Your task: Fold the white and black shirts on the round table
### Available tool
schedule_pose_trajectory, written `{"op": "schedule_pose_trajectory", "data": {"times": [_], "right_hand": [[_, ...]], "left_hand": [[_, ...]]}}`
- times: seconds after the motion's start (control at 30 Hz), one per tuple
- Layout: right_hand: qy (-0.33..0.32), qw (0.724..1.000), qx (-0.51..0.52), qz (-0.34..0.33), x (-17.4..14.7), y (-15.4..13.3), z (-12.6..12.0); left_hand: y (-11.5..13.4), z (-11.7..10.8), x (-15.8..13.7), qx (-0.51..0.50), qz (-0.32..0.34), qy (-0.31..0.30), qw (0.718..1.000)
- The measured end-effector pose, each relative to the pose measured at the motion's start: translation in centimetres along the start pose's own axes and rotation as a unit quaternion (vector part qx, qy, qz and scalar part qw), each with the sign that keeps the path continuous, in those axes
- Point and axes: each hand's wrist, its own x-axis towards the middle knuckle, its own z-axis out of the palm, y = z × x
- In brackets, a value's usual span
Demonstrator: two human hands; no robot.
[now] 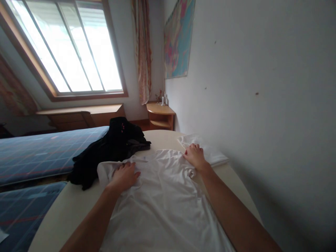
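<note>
A white shirt (pixel 162 199) lies spread and wrinkled on a round cream table (pixel 244 192), its neckline at the far side and its body running toward me. My left hand (pixel 125 176) rests flat on its left shoulder, near the sleeve, fingers stretched and thumb apart. At the opposite shoulder, my right hand (pixel 195 156) has its fingers curled at the shirt's edge, just above a bunched sleeve. Beyond that hand lies a folded white cloth (pixel 212 152), partly covered by the fingers.
A black garment (pixel 112 150) is heaped at the table's left edge, hanging partly over it. Blue plaid mattresses (pixel 52 152) are on the left. The wall (pixel 262 115) runs close along the right. A wooden corner shelf (pixel 160 109) and a desk (pixel 102 109) stand beyond.
</note>
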Motion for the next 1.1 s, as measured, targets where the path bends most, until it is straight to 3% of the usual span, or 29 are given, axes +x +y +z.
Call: {"op": "schedule_pose_trajectory", "data": {"times": [0.17,0.27,0.37,0.47,0.53,0.63,0.73,0.9,1.1], "right_hand": [[0.036,0.998,0.042,-0.004,0.6,-0.6,-0.4],[0.047,0.989,0.14,-0.002,1.0,-0.7,-1.2],[0.026,0.96,0.277,-0.021,1.2,-0.4,-1.7],[-0.028,0.925,0.376,-0.044,1.1,0.4,-2.1],[-0.1,0.91,0.395,-0.074,0.8,1.1,-2.4],[-0.216,0.903,0.354,-0.114,0.3,1.8,-3.1],[-0.257,0.906,0.306,-0.139,-0.1,1.7,-3.6],[-0.194,0.918,0.304,-0.165,0.4,1.0,-3.1],[-0.002,0.923,0.38,-0.06,1.9,1.4,-2.0]], "left_hand": [[2.0,0.7,0.2,-0.052,0.097,0.015,0.994],[2.3,1.3,0.1,-0.052,0.062,-0.02,0.996],[1.9,1.5,0.0,-0.027,0.011,-0.041,0.999],[1.5,1.4,0.0,-0.01,-0.01,-0.041,0.999],[1.4,1.4,0.0,-0.004,-0.011,-0.041,0.999],[1.4,1.4,0.0,-0.004,-0.016,-0.035,0.999],[1.4,1.3,0.0,-0.019,-0.013,-0.04,0.999],[1.4,0.9,-0.2,-0.026,-0.012,-0.061,0.998],[2.0,0.6,-0.3,-0.004,-0.025,-0.069,0.997]]}}
